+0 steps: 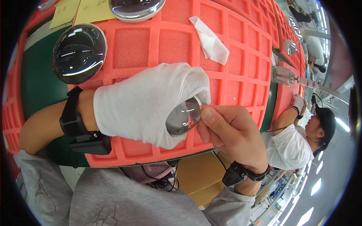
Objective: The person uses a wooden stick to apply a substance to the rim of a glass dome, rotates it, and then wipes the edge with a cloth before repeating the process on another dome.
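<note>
glossy glass lens [183, 117], white cloth glove [143, 109], matt foam tray [241, 64]

Four glass lenses are showing: one [183, 117] in hand, two [79, 52] [136, 6] lying on red foam, one [290, 47] farther right; two yellow notes [94, 10] [64, 12] are lying nearby

Lens [183, 117] between both hands — above foam tray [241, 75]; cloth [210, 40] behind.

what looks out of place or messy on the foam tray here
A crumpled white wipe lies loose across the grid cells of the red foam tray, not in any cell. One big glass lens sits off the foam, overhanging its left edge. The small lens in the hands looks undamaged.
</note>
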A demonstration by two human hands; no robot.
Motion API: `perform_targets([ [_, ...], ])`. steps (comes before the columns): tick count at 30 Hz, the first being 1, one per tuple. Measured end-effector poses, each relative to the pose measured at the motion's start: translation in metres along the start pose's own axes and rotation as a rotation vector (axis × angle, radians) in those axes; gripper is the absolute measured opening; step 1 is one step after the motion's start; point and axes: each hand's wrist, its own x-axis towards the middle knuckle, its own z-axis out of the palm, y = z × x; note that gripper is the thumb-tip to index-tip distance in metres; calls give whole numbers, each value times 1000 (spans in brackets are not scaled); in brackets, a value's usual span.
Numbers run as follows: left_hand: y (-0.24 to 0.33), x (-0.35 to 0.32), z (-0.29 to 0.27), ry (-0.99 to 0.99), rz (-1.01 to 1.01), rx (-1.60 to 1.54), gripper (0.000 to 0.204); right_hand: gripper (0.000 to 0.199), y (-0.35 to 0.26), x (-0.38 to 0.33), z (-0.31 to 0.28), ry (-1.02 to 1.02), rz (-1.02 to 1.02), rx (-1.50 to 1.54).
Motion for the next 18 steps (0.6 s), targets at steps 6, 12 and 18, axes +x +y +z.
perform_targets([
  [6, 2, 1, -3, 18, -2, -120, 48, 45, 24, -3, -1, -41, -58, 139],
  [12, 2, 0, -2, 0, -2, -144, 47, 45, 28, -4, 1, -28, -126, 97],
  [18, 4, 0, -4, -28, -63, -131, 45, 44, 7, -7, 5, 0, -54, 10],
])
